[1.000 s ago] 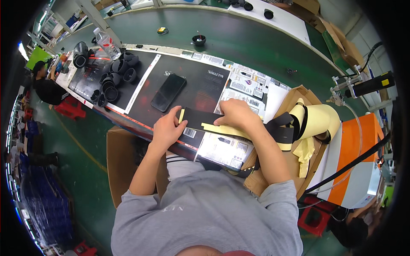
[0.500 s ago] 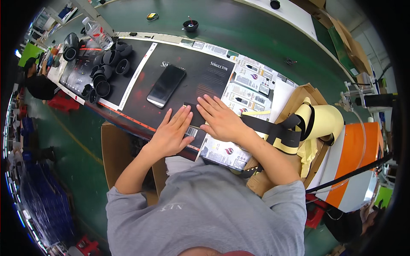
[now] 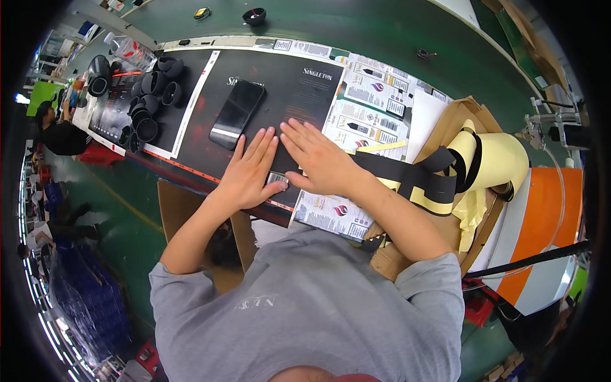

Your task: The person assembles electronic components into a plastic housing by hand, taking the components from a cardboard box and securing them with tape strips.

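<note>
My left hand (image 3: 250, 170) lies flat, palm down, on the black printed sheet (image 3: 280, 89), with its fingers stretched out. Beside it, my right hand (image 3: 323, 160) also rests flat with fingers extended; the two are close, fingertips pointing away from me. A black strip (image 3: 380, 167) runs from the right up to my right hand, and its end is hidden there. Just beyond my left fingertips is a dark smartphone (image 3: 238, 109). A barcode label (image 3: 278, 179) shows between my thumbs. Neither hand grips anything.
Several black cup-shaped parts (image 3: 147, 127) and a clear bottle (image 3: 132, 52) stand at the left. A cardboard box (image 3: 439, 130) on the right holds a yellow-and-black strip roll (image 3: 493, 159). An orange-and-white machine (image 3: 538, 223) is farther right. A black bowl (image 3: 254, 17) sits at the back.
Both flat hands have slid a little away from me along the sheet, bringing my left fingertips nearer the smartphone. The whole view has shifted slightly.
</note>
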{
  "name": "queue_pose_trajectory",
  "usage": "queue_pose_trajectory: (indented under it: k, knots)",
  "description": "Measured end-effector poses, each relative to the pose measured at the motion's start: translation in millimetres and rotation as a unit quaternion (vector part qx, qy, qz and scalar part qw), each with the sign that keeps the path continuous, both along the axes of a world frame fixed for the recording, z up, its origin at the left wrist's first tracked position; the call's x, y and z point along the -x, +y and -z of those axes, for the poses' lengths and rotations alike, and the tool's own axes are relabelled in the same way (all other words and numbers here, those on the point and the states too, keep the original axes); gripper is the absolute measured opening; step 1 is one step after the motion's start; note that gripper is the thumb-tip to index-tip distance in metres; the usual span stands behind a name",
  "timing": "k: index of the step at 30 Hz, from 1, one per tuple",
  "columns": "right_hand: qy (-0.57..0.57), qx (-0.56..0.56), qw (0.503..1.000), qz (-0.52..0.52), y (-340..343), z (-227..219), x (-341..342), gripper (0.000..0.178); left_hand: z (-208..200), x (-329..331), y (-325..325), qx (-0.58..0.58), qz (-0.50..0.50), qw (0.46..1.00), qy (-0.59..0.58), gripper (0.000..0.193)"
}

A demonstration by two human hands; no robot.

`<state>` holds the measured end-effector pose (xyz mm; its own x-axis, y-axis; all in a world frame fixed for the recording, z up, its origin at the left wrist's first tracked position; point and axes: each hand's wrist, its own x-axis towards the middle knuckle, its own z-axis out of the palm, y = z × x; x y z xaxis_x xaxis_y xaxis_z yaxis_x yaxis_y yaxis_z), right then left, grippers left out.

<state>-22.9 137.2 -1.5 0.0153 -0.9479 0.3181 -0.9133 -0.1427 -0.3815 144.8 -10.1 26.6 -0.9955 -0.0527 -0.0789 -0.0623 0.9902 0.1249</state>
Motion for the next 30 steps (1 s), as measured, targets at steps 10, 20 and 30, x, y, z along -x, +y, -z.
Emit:
queue_pose_trajectory:
  k: [10,20,30]
  knots:
    - [0.021,-0.048,0.999,-0.012,17,-4,3,0.071,0,0,-3,-0.027,-0.017,0.999,0.031,0.065]
    - [-0.279,0.034,0.959,-0.026,5,2,4,0.016,-52,59,-31,-0.156,0.077,0.983,0.050,0.027]
    - [-0.363,0.045,0.930,-0.036,-2,6,14,0.013,-14,315,-15,-0.213,-0.040,0.962,0.166,0.045]
